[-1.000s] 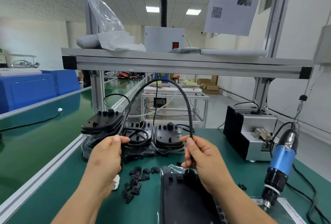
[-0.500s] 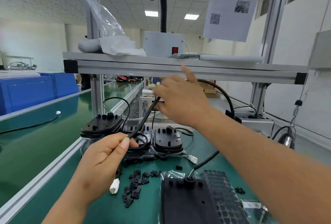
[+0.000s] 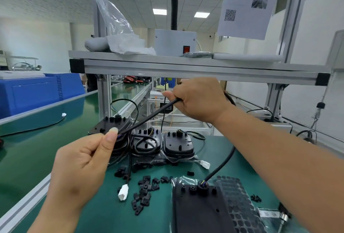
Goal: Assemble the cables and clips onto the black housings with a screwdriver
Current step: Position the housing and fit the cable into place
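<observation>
Black cable stretches in a straight slant between both hands above the green bench mat. The left hand pinches it between thumb and forefinger close to its free end. Below that pinch, thin wires hang down to a white connector, which is low over the mat. The right hand is higher and farther out, its fingers curled round the cable in a fist.

From behind the right wrist the cable drops under the forearm and enters a round bushing at the far edge of the nearest black housing, which lies flat at bottom centre. Loose black clips lie scattered on the mat just left of this housing, and a sheet of round black pads lies against its right side.

Farther back stands a row of more housings with coiled cables. Above them an aluminium shelf carries a grey box with a red switch.
</observation>
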Demonstrator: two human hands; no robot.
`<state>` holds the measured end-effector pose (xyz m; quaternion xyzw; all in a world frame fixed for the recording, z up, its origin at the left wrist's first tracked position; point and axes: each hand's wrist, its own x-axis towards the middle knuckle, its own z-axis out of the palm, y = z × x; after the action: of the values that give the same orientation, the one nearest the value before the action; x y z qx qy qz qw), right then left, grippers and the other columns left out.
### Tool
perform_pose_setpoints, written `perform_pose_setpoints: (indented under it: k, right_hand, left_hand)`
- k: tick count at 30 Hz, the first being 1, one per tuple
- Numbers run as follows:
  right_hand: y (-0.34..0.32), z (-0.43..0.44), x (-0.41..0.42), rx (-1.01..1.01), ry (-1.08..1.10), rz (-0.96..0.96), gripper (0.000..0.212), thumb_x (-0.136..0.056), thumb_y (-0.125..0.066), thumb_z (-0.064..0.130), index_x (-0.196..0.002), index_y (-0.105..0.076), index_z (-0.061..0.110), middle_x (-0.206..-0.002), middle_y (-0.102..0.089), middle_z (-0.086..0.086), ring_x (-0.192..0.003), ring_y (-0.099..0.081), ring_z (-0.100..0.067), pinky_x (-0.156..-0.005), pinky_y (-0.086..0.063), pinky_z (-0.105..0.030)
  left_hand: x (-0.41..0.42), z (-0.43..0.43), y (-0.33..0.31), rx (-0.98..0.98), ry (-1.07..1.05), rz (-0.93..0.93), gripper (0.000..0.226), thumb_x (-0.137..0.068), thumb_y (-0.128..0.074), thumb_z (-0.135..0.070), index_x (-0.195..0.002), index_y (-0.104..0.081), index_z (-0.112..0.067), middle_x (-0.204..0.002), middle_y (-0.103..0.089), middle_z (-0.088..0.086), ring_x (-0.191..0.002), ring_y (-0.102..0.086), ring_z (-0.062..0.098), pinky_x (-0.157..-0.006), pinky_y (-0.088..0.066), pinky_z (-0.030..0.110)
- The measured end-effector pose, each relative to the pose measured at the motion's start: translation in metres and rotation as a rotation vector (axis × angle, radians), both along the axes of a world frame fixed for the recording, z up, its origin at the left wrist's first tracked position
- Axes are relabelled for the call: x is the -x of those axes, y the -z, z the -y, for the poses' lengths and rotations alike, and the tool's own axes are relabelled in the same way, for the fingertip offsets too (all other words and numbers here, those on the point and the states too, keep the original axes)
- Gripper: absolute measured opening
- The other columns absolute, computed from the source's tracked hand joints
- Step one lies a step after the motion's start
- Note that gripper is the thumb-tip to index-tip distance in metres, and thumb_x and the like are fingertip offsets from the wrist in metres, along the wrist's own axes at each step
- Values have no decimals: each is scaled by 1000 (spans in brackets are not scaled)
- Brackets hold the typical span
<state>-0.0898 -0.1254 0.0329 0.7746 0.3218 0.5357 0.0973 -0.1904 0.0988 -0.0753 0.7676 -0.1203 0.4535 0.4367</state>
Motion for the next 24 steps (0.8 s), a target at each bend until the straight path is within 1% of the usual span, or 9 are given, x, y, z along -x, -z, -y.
perform_pose_setpoints:
  k: [4,11,15,17,18,20,21,22,24]
  right_hand:
    - [5,0,-2,-11,-23,-37,54,-98,-29,45,-53,-43,17,-50,-38,7,-43,-38,-19,-46,-12,-16]
    - [6,-4,-1,-12,-78,-59,52,-97,-32,44,-54,-44,18,-50,-35,7,-42,-34,-19,-45,-16,-16]
    - [11,-4,-1,-37,-95,-111,49,-99,-41,43,-56,-44,19,-52,-38,7,-46,-35,-19,-46,-18,-20]
    - [10,-9,2,-49,-72,-272,45,-98,-44,45,-62,-46,19,-58,-43,7,-55,-41,-19,-53,-27,-26]
    - [7,-9,5,-64,-77,-351,39,-96,-47,49,-69,-51,20,-66,-48,8,-65,-47,-17,-63,-33,-28]
    - [0,4,13,-118,-83,-424,34,-90,-51,57,-107,-58,28,-104,-57,10,-103,-49,-12,-93,-27,-28]
    - [-2,16,18,-198,-105,-413,46,-88,-51,57,-127,-49,34,-123,-51,12,-119,-42,-9,-102,-21,-30]
    - [-2,31,26,-354,-165,-376,50,-87,-54,54,-134,-41,39,-130,-47,16,-124,-38,-4,-106,-22,-31]
    - [12,61,40,-803,-263,-287,38,-89,-60,41,-125,-47,40,-116,-54,19,-106,-50,5,-94,-39,-23]
  left_hand:
    - [4,-2,0,53,35,28,70,-88,-45,-60,-54,-31,0,-49,-19,0,-47,-22,22,-45,-21,32]
    - [2,-6,4,165,115,80,72,-88,-50,-58,-53,-27,0,-50,-19,8,-46,-19,24,-41,-16,24]
    - [-3,-6,7,267,186,77,65,-87,-55,-59,-51,-26,-13,-48,-16,4,-43,-16,19,-40,-13,19]
    - [-9,-2,10,441,313,40,60,-85,-59,-55,-49,-27,-20,-48,-16,-7,-43,-15,13,-41,-14,16]
    - [-13,-1,11,543,359,6,55,-84,-59,-53,-49,-28,-23,-47,-18,-10,-42,-15,10,-41,-15,15]
    - [-21,-2,14,794,403,-104,46,-81,-57,-53,-52,-33,-26,-47,-23,-13,-39,-18,5,-36,-17,14]
    - [-25,-3,14,962,427,-160,41,-81,-56,-53,-56,-37,-26,-48,-26,-13,-38,-20,3,-33,-19,14]
    - [-28,-3,16,1139,469,-210,37,-81,-57,-51,-59,-42,-24,-48,-29,-13,-36,-22,3,-31,-21,13]
    - [-30,5,20,1413,584,-295,30,-78,-62,-43,-64,-47,-21,-49,-30,-11,-35,-25,2,-33,-25,10]
